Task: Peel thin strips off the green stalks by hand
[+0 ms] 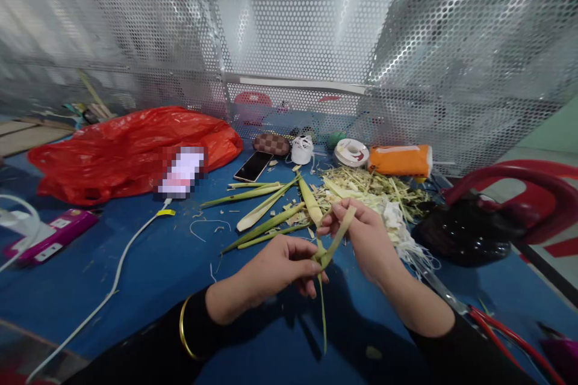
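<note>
My left hand (pixel 289 261) pinches the lower part of a pale green leaf strip (pixel 339 239) between thumb and fingers, where the strip looks folded or knotted. My right hand (pixel 361 234) grips the upper end of the same strip, which slants up between the two hands. From under the left fingers a thin green tail (pixel 324 319) hangs down. Just beyond the hands lie several long green husk leaves (pixel 266 225), and one broader leaf (pixel 309 195) points toward my right hand. How the strip is wound inside the left fingers is partly hidden.
A red plastic bag (pixel 121 150), a lit phone on a white cable (pixel 121 271) and a purple power strip (pixel 58 234) lie left. Behind are a dark phone (pixel 253 166), a white spool (pixel 351 152) and an orange packet (pixel 400 160). Shredded scraps (pixel 383 189) and red-handled scissors (pixel 497 328) are right.
</note>
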`<state>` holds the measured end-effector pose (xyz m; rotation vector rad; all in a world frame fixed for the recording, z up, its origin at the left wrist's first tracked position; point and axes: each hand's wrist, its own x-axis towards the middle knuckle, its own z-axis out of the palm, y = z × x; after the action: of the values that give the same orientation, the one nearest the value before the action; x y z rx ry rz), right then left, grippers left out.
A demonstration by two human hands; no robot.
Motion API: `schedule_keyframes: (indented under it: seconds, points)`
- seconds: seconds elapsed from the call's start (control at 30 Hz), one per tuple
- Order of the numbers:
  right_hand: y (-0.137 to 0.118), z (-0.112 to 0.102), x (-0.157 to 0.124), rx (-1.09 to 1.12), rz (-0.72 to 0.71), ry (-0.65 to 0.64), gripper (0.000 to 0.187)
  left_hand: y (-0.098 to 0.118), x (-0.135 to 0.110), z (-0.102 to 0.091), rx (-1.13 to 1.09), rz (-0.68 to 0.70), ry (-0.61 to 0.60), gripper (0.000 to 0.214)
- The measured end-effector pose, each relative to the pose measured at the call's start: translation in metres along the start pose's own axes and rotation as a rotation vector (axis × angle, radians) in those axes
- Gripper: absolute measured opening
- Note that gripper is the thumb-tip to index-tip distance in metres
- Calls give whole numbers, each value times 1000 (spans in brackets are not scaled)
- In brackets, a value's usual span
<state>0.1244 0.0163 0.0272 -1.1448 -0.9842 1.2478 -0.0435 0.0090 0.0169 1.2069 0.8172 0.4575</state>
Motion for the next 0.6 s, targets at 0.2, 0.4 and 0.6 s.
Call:
schedule_keyframes:
  seconds: [0.2,0.4,0.6]
  points:
    - [2,3,0,37,14,65,20,0,-1,-2,-142,-20,13,16]
    - [7,6,-2,15,32,15,20,1,0,-2,-256,-53,38,16]
    - [10,7,-4,-17,-11,-45,18,2,0,-2,-330,-77,50,19]
